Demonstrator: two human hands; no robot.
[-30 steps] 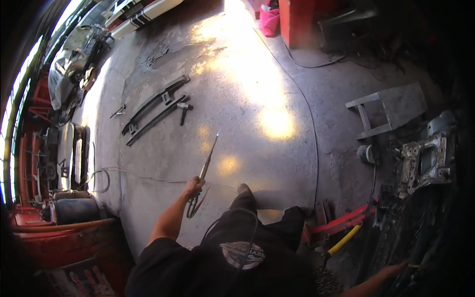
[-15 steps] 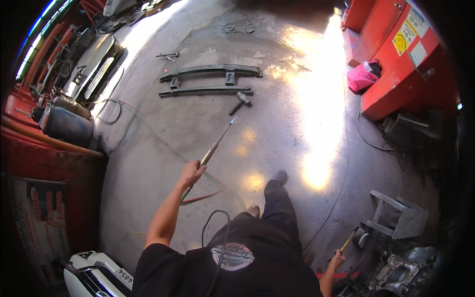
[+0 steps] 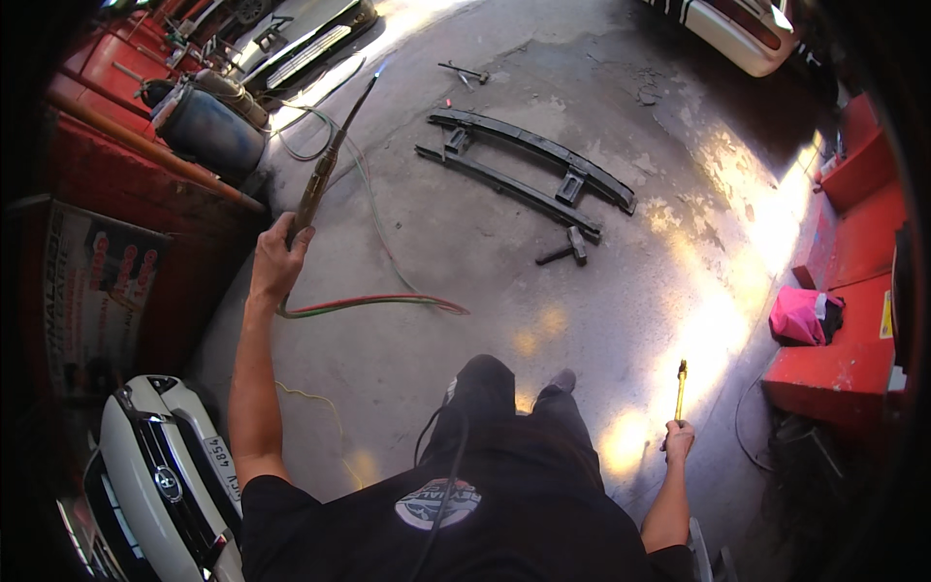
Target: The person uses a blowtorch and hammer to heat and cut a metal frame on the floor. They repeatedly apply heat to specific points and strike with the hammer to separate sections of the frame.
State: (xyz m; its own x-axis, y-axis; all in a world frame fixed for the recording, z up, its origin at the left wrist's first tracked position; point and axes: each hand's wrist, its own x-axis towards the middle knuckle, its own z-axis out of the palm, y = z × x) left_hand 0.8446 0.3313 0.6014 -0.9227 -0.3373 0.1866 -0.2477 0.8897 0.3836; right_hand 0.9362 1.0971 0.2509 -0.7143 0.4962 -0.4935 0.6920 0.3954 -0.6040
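Observation:
My left hand (image 3: 282, 260) is wrapped round the handle of a gas torch (image 3: 318, 184), which is raised over the floor at the left. A small blue flame shows at its tip. Red and green hoses (image 3: 378, 300) trail from the handle's rear. Out to the right, my right hand (image 3: 679, 441) grips a slim yellow tool (image 3: 681, 393) upright, with a small dark end on top; its exact kind is unclear. A dark metal bumper frame (image 3: 524, 160) of two joined bars lies on the floor ahead, a hammer (image 3: 574, 246) close by its near right end.
A white car front (image 3: 160, 466) stands at lower left. Blue cylinder-like tank (image 3: 208, 128) and red wall line the left side. More tools (image 3: 464, 74) lie beyond the frame. At right, a pink bag (image 3: 797, 315) rests by red equipment (image 3: 824, 373). Another vehicle (image 3: 742, 34) is at far right.
My view has turned left, so the frame and hammer appear farther right. The torch has been raised and swung left, away from the hammer. My right hand has come forward with the yellow tool.

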